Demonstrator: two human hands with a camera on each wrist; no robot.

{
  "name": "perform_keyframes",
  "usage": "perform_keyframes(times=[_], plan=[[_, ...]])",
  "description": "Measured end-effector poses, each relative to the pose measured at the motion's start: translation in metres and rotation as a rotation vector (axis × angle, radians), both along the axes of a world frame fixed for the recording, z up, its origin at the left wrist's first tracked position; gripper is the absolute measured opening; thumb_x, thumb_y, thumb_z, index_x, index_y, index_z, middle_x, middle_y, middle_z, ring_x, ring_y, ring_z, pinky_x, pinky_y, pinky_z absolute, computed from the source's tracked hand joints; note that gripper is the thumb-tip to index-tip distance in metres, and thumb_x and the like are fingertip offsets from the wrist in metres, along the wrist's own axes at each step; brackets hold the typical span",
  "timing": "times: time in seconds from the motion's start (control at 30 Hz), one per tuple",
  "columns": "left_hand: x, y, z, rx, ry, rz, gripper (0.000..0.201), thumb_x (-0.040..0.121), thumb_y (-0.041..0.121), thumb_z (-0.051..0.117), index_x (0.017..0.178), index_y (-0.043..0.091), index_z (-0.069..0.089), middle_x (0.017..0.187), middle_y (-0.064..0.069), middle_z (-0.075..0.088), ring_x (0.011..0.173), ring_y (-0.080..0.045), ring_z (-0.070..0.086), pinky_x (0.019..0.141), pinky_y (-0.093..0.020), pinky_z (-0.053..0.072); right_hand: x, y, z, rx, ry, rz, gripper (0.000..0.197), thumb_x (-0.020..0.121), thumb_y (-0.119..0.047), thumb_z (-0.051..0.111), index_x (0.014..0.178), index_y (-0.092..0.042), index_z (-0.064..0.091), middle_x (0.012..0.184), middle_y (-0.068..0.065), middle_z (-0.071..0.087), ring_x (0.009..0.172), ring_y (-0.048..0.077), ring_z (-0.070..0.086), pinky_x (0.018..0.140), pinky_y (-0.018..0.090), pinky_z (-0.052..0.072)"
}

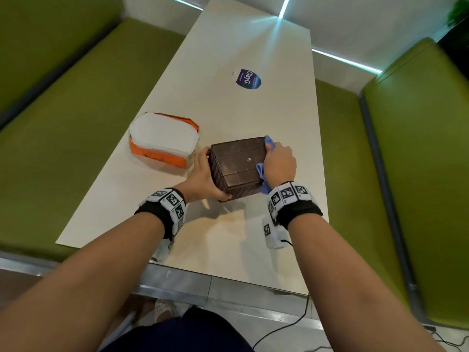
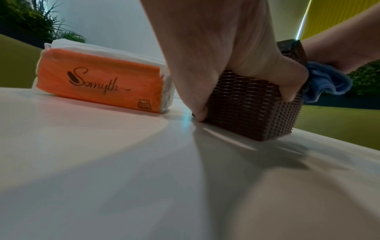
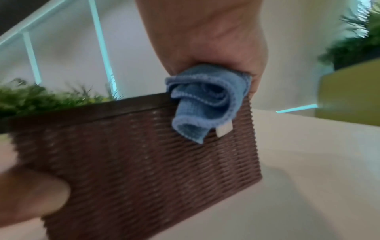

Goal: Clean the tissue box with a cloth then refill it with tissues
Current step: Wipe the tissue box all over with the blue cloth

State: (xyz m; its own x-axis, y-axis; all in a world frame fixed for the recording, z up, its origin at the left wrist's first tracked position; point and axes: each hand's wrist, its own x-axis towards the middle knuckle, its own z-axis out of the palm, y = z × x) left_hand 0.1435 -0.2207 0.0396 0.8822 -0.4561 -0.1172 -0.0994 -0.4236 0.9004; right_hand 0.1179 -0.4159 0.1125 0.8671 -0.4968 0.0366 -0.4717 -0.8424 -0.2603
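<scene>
A brown woven tissue box [image 1: 237,165] [image 2: 251,105] [image 3: 133,155] stands on the white table [image 1: 228,237], its flat gridded base turned up. My left hand [image 1: 205,176] [image 2: 216,53] grips its left side, thumb on the near wall. My right hand [image 1: 279,162] [image 3: 216,37] holds a crumpled blue cloth [image 1: 262,174] [image 2: 327,81] [image 3: 205,100] and presses it against the box's right side. An orange pack of white tissues [image 1: 163,141] [image 2: 98,81], open at the top, lies just left of the box.
A round blue sticker [image 1: 248,79] sits farther up the table. Green bench seats [image 1: 76,128] flank the table on both sides. A black cable [image 1: 286,329] trails on the floor near my feet.
</scene>
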Motion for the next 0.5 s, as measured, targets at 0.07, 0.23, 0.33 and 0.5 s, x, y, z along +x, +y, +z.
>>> perform_keyframes(times=[0.07, 0.23, 0.33, 0.5], plan=[[0.002, 0.001, -0.003, 0.003, 0.007, -0.006, 0.146, 0.031, 0.054, 0.086, 0.146, 0.011, 0.005, 0.142, -0.014, 0.028, 0.137, -0.027, 0.031, 0.116, -0.046, 0.031, 0.004, -0.003, -0.001, 0.000, 0.006, -0.017, 0.038, 0.105, -0.029, 0.029, 0.122, -0.005, 0.053, 0.118, 0.019, 0.057, 0.107, 0.038, 0.057, 0.086, 0.041, 0.044], [0.003, 0.001, -0.004, -0.022, 0.030, -0.031, 0.146, 0.032, 0.051, 0.087, 0.147, 0.017, 0.003, 0.143, -0.011, 0.027, 0.138, -0.025, 0.030, 0.117, -0.045, 0.031, 0.007, -0.027, -0.003, 0.174, -0.084, -0.005, 0.038, 0.103, -0.035, 0.033, 0.100, -0.007, 0.060, 0.101, 0.018, 0.062, 0.098, 0.036, 0.059, 0.075, 0.034, 0.039], [0.006, 0.005, -0.003, -0.041, 0.074, -0.075, 0.145, 0.037, 0.041, 0.090, 0.149, 0.018, 0.002, 0.147, -0.009, 0.023, 0.140, -0.021, 0.026, 0.118, -0.037, 0.026, -0.005, -0.051, 0.000, 0.258, -0.232, 0.013, 0.039, 0.101, -0.037, 0.035, 0.097, -0.009, 0.061, 0.094, 0.014, 0.062, 0.087, 0.031, 0.057, 0.072, 0.030, 0.038], [0.015, 0.010, 0.003, -0.019, 0.130, -0.164, 0.143, 0.041, 0.034, 0.090, 0.152, 0.025, 0.000, 0.152, -0.002, 0.021, 0.143, -0.017, 0.021, 0.117, -0.036, 0.022, -0.035, -0.082, -0.030, 0.060, -0.243, 0.199, 0.039, 0.102, -0.040, 0.030, 0.116, -0.023, 0.062, 0.108, 0.006, 0.064, 0.094, 0.026, 0.060, 0.080, 0.036, 0.049]])
